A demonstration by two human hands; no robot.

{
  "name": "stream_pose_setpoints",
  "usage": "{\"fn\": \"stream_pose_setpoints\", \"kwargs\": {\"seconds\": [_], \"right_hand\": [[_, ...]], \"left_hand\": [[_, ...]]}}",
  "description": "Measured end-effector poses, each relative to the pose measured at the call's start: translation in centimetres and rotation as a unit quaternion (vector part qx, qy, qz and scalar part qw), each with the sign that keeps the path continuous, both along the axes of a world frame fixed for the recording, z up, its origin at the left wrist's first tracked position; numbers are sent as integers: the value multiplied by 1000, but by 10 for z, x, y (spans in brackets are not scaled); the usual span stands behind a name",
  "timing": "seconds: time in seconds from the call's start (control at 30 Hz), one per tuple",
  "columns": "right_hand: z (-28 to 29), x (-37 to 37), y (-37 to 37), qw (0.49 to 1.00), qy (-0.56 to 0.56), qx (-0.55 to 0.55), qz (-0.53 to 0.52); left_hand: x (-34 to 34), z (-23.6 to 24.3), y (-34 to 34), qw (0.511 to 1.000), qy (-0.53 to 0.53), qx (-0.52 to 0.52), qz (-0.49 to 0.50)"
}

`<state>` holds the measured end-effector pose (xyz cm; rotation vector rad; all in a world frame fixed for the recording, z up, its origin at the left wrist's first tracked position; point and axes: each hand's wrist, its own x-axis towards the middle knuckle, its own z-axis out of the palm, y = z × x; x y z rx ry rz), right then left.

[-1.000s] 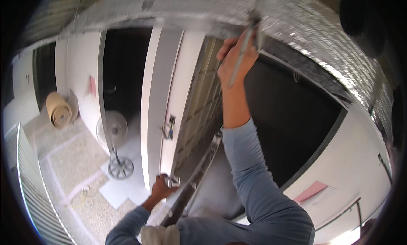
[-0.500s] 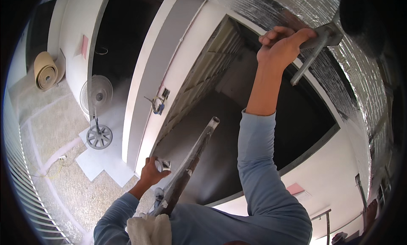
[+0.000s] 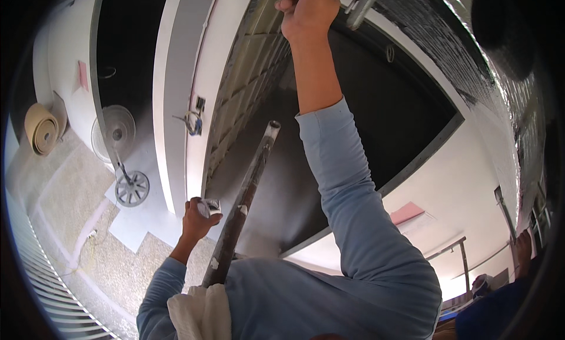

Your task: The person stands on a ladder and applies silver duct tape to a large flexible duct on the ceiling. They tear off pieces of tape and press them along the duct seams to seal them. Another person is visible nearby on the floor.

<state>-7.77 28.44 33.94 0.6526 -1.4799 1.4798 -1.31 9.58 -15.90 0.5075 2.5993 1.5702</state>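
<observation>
Head view: right hand [image 3: 309, 10] clenched on metal bar [image 3: 364, 7] overhead for reach; left hand [image 3: 197, 219] pinched small white object [image 3: 210, 207] beside pole [image 3: 244, 205].

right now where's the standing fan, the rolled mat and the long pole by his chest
standing fan [image 3: 113, 132]: head view, on the round fan head
rolled mat [image 3: 40, 128]: head view, on the coiled end
long pole [image 3: 247, 190]: head view, on the middle of the shaft

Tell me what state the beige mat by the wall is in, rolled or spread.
Rolled. The beige mat shows a spiral end and stands as a coil on the floor beside the wall, near the pedestal fan; none of it lies flat.
</observation>
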Motion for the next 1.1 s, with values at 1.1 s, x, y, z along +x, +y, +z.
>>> {"fn": "stream_pose_setpoints", "kwargs": {"seconds": [1.1], "right_hand": [[-11,-6,20,981,4,-68,-184]], "left_hand": [[11,-17,-4,999,-34,-5,-12]]}}
